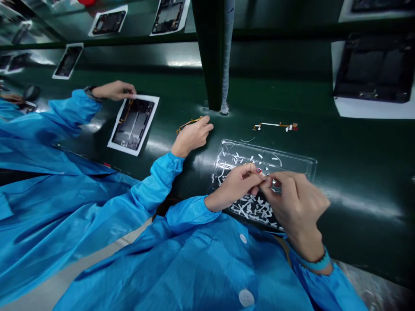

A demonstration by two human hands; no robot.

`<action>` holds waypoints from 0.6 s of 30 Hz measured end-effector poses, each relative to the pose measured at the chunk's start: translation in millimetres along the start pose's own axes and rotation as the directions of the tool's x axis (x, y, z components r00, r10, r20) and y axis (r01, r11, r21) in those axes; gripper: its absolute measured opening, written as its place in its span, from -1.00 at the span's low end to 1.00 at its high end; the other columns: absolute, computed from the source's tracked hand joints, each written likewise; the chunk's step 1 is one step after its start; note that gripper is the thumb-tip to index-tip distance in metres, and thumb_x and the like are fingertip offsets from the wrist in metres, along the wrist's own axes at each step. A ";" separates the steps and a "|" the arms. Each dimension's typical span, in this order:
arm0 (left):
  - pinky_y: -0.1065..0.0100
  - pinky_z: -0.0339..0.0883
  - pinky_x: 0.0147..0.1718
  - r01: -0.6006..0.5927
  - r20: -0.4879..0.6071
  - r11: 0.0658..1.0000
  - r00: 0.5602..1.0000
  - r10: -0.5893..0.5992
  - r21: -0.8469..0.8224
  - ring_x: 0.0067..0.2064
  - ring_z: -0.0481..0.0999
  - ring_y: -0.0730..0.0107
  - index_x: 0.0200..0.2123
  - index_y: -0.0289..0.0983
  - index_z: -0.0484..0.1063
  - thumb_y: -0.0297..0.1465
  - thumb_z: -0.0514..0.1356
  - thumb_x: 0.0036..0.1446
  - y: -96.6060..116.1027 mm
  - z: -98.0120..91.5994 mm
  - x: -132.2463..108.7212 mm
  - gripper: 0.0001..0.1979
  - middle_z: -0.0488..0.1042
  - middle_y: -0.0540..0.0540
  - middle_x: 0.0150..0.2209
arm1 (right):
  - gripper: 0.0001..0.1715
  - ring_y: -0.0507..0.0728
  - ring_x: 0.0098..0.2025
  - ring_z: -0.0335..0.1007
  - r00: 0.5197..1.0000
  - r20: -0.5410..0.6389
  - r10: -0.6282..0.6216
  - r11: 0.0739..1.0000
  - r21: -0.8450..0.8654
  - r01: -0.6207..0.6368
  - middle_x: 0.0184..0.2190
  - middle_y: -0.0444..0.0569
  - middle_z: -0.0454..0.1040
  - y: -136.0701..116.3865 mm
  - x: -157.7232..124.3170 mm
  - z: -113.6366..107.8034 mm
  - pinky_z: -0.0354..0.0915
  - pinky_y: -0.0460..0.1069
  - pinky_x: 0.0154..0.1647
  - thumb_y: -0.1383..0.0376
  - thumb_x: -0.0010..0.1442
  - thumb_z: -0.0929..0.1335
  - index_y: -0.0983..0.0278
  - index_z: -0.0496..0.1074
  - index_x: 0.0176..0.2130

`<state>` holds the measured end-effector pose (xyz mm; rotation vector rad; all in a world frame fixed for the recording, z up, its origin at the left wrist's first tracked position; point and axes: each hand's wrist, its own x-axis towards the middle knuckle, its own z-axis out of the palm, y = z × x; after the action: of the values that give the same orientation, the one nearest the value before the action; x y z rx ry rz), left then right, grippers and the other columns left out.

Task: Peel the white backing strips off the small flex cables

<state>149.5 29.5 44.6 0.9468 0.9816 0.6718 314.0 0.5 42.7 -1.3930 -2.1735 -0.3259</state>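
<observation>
Dark green bench (366, 172). Nearest: right hand (296, 203) and left hand (236, 183) over clear tray (296, 157) of white scraps (249, 207), both pinched closed on tiny part (261, 173), shape unclear. Step seems fine fingertip work; next move probably calls for steadiness. Twelve o'clock, past tray: ribbon strip (275, 125). Ten o'clock: co-worker's hand (192, 134).

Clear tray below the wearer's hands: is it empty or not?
Not empty: many small white scraps lie scattered across the clear tray.

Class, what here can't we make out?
Head view, small part: mostly covered by the left hand and right hand.
Head view, tray: right side partly behind the right hand.
Head view, top-right device: cut by the top edge.
Head view, scraps: too small to identify.
</observation>
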 end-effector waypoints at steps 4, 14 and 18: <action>0.55 0.12 -0.66 0.020 -0.015 0.999 1.000 -0.021 -0.027 -0.64 0.18 0.66 -0.41 -0.20 0.16 -0.37 0.08 0.38 -2.4 3.0 2.7 -0.74 0.16 0.15 -0.66 | -0.81 0.13 -0.38 0.50 1.000 -0.024 0.016 0.999 0.046 -0.014 -0.30 0.00 0.59 -1.9 2.4 0.2 0.32 0.02 -0.41 0.42 0.21 0.38 0.20 0.40 -0.16; 0.34 0.49 -0.51 -0.136 -0.075 0.983 0.986 0.146 0.125 -0.36 0.61 0.42 -0.17 -0.16 0.46 -0.20 0.11 0.37 -6.0 -8.3 0.5 -0.80 0.60 0.02 -0.24 | -0.89 0.07 -0.34 0.51 0.985 0.163 0.059 0.901 0.415 -0.123 -0.30 -0.08 0.57 5.5 8.1 -21.5 0.36 -0.01 -0.34 0.42 0.31 0.38 0.20 0.40 -0.19; 0.33 0.51 -0.52 -0.216 -0.077 0.949 0.968 0.239 0.228 -0.32 0.65 0.34 -0.13 -0.16 0.53 -0.14 0.13 0.33 1.6 -12.5 1.0 -0.73 0.62 -0.01 -0.27 | -0.71 0.13 -0.26 0.58 0.991 0.133 0.024 0.943 0.325 -0.067 -0.13 0.03 0.61 9.5 11.9 -20.4 0.41 0.02 -0.29 0.40 0.30 0.41 0.23 0.43 0.03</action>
<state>138.5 35.3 42.7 1.2428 1.0627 0.8256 324.8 4.2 65.4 -1.2992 -2.1695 0.1455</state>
